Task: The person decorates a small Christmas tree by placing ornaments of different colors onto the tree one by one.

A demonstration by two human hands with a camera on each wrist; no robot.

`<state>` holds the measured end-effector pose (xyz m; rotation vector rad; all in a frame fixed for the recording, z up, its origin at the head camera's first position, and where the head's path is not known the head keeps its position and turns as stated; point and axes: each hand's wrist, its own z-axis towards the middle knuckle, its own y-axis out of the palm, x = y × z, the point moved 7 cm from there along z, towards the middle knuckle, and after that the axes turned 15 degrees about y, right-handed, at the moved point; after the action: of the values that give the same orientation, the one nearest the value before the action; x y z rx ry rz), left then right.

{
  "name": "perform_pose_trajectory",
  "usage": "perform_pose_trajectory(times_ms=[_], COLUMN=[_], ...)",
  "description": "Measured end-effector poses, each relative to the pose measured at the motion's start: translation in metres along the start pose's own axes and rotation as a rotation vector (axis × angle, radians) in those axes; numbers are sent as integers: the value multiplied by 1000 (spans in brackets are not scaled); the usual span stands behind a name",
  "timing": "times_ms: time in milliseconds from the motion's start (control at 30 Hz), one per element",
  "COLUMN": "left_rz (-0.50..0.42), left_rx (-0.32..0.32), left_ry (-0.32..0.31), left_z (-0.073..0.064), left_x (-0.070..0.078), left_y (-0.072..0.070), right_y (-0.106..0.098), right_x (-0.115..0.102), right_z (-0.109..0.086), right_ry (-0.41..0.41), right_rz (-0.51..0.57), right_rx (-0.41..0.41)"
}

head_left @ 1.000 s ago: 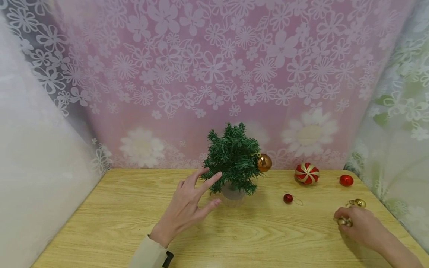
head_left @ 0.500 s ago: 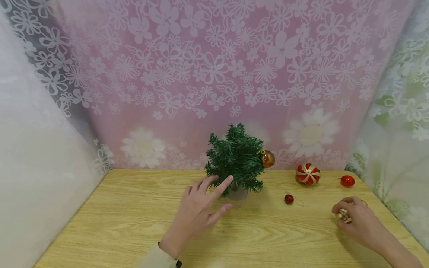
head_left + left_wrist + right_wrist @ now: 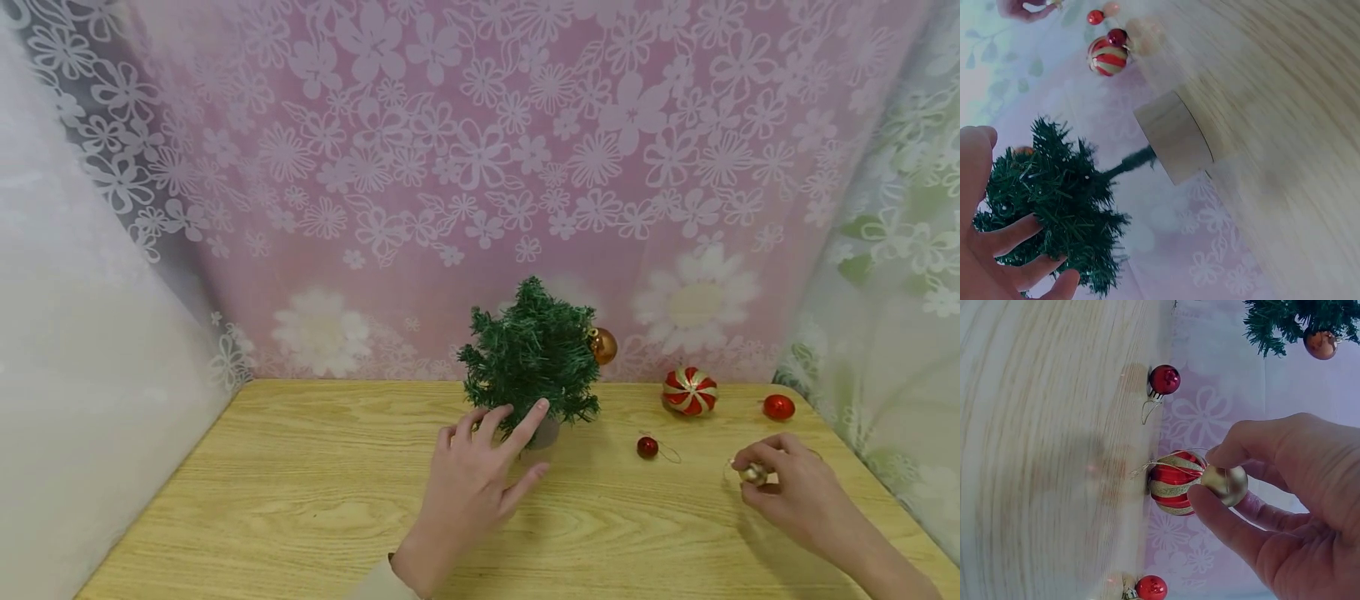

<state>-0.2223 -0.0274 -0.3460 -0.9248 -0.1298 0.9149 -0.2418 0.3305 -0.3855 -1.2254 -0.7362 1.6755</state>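
A small green artificial Christmas tree [image 3: 528, 346] on a round base [image 3: 1174, 137] stands near the table's back edge. From its right side hangs a copper-coloured bauble [image 3: 603, 346]. My left hand [image 3: 480, 475] is in front of the tree, fingers spread; in the left wrist view its fingertips reach into the branches. Off to the right, my right hand [image 3: 802, 492] pinches a gold bauble [image 3: 1225, 484] between thumb and fingers, its thread loop hanging free. That bauble is held above the wooden table [image 3: 300, 500].
Right of the tree lie a small dark red bauble [image 3: 647, 447] with a loop, a red-and-gold striped bauble [image 3: 690, 392] and a bright red bauble [image 3: 778, 407]. A pink floral curtain [image 3: 480, 167] hangs behind the table.
My left hand has moved right, and the tree's branches have shifted a little rightward with its bauble. My right hand has shifted slightly left and up with the gold bauble.
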Motion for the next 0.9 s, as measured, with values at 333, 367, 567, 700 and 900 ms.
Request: perform_pose_trajectory(times_ms=[333,367,567,700,900], left_rz=[43,50,109,128,149], left_rx=[52,57,81,90,89], left_ry=[19,21,36,31,22], left_z=[9,10,16,19,22], left_x=[12,13,18,19,20], left_y=[-3,-4,-5,-4,-2], right_y=[0,0,-1,-1,-2], right_x=[-10,-11,-17,-21,-31], right_z=[-3,-3,-3,-4,-6], right_ry=[-40,-42,-58,-72,-114], right_rz=[33,35,60,81,130], right_rx=[29,30,40,44,53])
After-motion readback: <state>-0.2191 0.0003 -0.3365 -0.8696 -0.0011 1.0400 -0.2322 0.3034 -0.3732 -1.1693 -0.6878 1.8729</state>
